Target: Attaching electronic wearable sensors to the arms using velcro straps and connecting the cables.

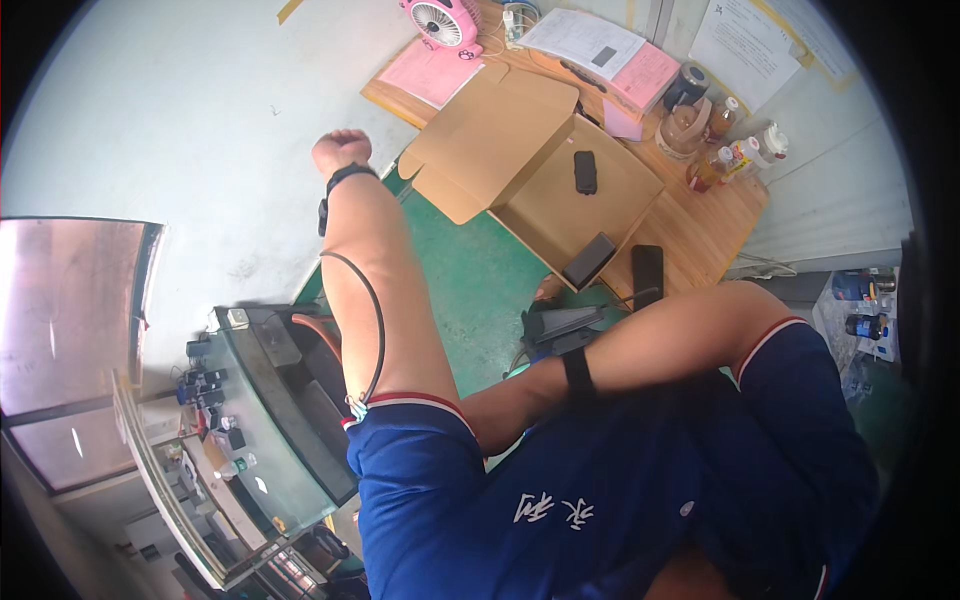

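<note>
My left arm stretches away from me, and my left hand [342, 150] is closed in a fist near the white wall, with nothing seen in it. A black band with a small device [323, 216] sits on that wrist. A thin black cable [377, 320] curves along the forearm to the sleeve. My right arm bends across my body, a black strap [577, 373] round its wrist. My right hand [497, 415] reaches to the left upper arm by the sleeve; its fingers are hidden behind that arm. Just beyond the right wrist is a dark grey device [562, 325].
An open cardboard box [625, 185] on the wooden table [725, 215] holds a black device [585, 172]. A dark block [589, 261] is at its near edge, beside a black flat object [647, 275]. Bottles [710, 170], papers and a pink fan [443, 22] stand around; a glass-topped cabinet [270, 430] is left.
</note>
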`<state>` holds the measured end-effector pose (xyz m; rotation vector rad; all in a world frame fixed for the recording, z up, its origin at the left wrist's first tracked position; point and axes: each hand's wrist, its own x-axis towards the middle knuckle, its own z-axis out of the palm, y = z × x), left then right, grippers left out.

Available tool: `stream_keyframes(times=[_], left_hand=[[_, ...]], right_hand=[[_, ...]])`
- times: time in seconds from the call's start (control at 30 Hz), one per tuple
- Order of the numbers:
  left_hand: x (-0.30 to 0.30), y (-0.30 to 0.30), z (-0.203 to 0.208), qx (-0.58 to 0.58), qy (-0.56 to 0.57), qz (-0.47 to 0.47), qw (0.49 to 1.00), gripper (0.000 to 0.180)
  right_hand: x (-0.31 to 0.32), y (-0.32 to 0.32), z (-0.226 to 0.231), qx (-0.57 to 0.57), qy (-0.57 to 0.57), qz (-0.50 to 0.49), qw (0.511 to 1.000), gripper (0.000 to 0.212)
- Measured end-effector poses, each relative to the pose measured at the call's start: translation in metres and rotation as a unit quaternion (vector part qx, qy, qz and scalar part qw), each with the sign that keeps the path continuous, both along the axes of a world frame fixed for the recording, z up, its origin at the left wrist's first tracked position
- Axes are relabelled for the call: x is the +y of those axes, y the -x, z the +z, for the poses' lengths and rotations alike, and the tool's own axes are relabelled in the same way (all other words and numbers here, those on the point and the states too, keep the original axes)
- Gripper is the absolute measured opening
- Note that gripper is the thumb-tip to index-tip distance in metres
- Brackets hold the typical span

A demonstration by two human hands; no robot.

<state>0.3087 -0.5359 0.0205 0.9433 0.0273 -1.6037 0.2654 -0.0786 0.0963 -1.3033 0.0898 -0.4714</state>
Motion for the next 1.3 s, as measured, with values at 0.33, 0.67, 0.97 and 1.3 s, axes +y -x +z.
stream_keyframes(times=[0.33, 0.67, 0.97, 1.3], left_hand=[[0.026, 0.142, 0.036, 0.071, 0.004, -0.073, 0.995, 0.017], [0.053, 0.176, -0.001, -0.066, 0.036, -0.19, 0.979, 0.011], [0.065, 0.125, -0.103, -0.583, 0.092, -0.389, 0.707, 0.015], [0.11, 0.147, -0.138, -0.771, 0.327, -0.496, 0.23, 0.033]], right_hand=[[0.021, -0.02, -0.091, -0.062, 0.065, 0.028, 0.996, 0.055], [0.039, -0.005, -0.109, -0.019, 0.19, -0.085, 0.978, 0.042], [-0.015, 0.148, 0.104, 0.199, 0.28, -0.332, 0.878, 0.021], [-0.048, 0.125, 0.115, 0.162, 0.328, -0.283, 0.887, 0.017]])
